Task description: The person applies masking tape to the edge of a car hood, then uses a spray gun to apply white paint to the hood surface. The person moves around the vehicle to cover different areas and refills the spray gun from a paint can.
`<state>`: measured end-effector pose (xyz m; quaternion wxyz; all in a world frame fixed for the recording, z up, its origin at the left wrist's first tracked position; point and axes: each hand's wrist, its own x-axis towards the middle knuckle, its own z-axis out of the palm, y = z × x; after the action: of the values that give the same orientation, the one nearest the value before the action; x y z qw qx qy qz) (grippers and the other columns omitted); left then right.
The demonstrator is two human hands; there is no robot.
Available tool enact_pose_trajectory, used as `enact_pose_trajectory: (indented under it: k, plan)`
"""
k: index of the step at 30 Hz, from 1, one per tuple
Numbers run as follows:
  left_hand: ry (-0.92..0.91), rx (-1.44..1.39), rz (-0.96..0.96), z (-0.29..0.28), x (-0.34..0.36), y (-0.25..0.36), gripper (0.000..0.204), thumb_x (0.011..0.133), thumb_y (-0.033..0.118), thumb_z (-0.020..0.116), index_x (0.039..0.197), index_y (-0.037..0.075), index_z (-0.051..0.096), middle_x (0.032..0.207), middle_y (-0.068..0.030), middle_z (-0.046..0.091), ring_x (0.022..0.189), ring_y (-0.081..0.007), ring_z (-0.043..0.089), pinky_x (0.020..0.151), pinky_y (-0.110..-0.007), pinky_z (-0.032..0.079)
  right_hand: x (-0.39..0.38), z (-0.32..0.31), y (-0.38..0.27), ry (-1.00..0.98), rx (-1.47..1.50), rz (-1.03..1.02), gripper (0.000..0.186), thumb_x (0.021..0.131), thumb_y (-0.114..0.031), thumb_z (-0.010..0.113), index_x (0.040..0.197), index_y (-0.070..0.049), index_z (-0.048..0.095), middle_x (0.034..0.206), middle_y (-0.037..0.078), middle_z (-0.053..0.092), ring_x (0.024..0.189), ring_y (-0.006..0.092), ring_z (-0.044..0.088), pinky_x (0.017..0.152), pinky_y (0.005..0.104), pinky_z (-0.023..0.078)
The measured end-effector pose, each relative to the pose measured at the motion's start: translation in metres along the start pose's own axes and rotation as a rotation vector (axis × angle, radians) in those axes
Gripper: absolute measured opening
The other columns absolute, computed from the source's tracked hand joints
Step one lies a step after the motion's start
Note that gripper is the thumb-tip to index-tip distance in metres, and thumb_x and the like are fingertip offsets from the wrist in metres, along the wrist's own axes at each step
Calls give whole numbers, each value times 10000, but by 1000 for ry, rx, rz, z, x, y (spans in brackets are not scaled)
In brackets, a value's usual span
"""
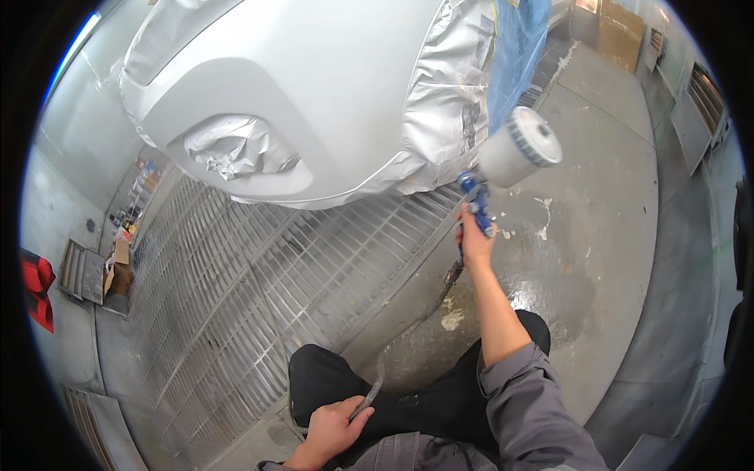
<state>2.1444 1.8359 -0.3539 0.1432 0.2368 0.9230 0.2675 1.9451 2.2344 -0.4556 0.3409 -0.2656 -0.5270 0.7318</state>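
My right hand [475, 239] grips a blue spray gun [475, 196] with a large translucent cup [518, 145] on it, held near the lower right corner of a pale silver-white car body [330, 86]. A hose [448, 286] hangs down from the gun's handle. My left hand [338, 424] is closed round a stretch of hose [373, 388] over my left thigh. Crumpled masking [239, 149] covers a recess in the lower bodywork, and silver masking sheet [444, 94] with blue plastic film [514, 51] covers the body's right part.
Below the car is a metal floor grate [259, 267], beside grey concrete floor [597, 235]. Along the left wall are cardboard boxes [119, 275], small containers and a red item [39, 290]. Louvred vents [699, 98] line the right wall; a brown board [616, 35] stands at the back.
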Motion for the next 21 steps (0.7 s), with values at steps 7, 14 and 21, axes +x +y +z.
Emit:
enact_pose_trajectory:
  k: [7, 14, 21]
  plan:
    - [-29, 119, -132, -75, -6, 15, 339, 917, 311, 797, 1169, 90, 749, 829, -185, 726, 725, -375, 721, 652, -413, 569, 19, -13, -83, 84, 349, 173, 268, 1059, -264, 661, 1254, -84, 625, 977, 37, 679, 533, 103, 524, 437, 273, 409]
    - [-318, 15, -231, -207, -43, 53, 294, 1007, 291, 630, 1150, 69, 759, 1056, -217, 752, 983, -437, 707, 851, -517, 553, -58, -11, -235, 146, 266, 199, 228, 1050, -276, 675, 1006, -54, 704, 618, 0, 555, 511, 85, 523, 466, 258, 394]
    - [-777, 153, -383, -280, -74, 46, 419, 981, 357, 688, 1294, 85, 739, 1192, -210, 747, 1110, -389, 713, 960, -506, 554, -91, 4, -415, -113, 3, 386, 297, 1036, -206, 676, 1278, -48, 606, 974, 60, 682, 584, 109, 559, 497, 277, 446]
